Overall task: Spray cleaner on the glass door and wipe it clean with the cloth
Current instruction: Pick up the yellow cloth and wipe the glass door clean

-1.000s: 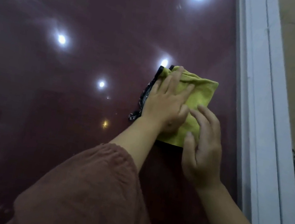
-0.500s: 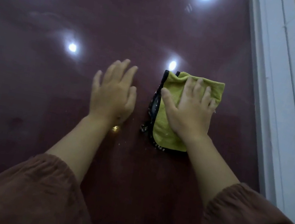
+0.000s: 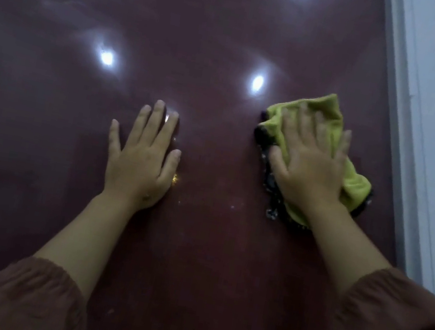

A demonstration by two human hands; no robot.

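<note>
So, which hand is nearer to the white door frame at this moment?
Right. The right hand presses the yellow cloth flat on the glass door, close beside the white door frame. The left hand rests flat on bare glass, farther from the frame.

Bare glass door (image 3: 233,36) leftward; white frame (image 3: 418,142) rightward.

Left hand (image 3: 140,160) and right hand (image 3: 309,171) spread flat.

A crumpled yellow-green cloth (image 3: 331,121) with a dark patterned edge lies flat against the glossy maroon glass door (image 3: 205,31), near its white frame.
</note>
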